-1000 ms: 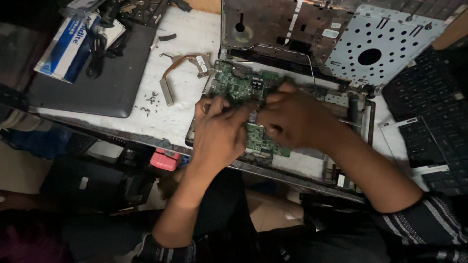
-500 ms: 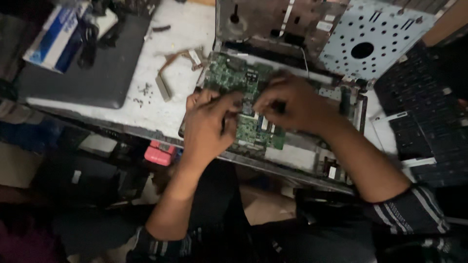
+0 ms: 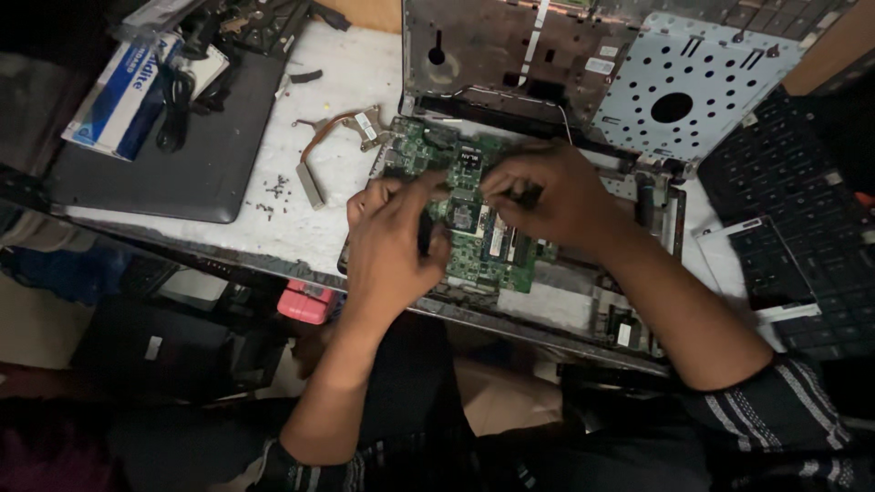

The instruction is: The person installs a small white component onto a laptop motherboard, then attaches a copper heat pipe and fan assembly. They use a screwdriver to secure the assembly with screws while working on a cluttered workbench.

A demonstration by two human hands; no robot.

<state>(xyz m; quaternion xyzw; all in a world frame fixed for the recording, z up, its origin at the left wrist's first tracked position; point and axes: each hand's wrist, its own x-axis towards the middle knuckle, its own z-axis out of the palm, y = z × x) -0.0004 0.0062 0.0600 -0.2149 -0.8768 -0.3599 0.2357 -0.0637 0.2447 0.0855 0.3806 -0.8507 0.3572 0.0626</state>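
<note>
At the far left, a closed dark grey laptop lies flat on the white worktable, and a blue and white cardboard box rests on its upper corner beside a coiled black cable. To the right of the laptop, small dark screws are scattered on the bare table, probably kept there so they do not get lost, and a copper heat pipe with metal plates lies just beside them, apart from the board. The left hand is curled over the left edge of the green rectangular circuit board, its fingers pressed together on something thin and dark; what exactly it pinches, I cannot tell. The board sits inside the open black laptop base, near the table's front edge, between both hands. The right hand covers the board's upper right part with bent fingers pressing down, it seems to steady it. Behind, a perforated silver metal cover leans upward. At the far right lies a black detached keyboard.
</note>
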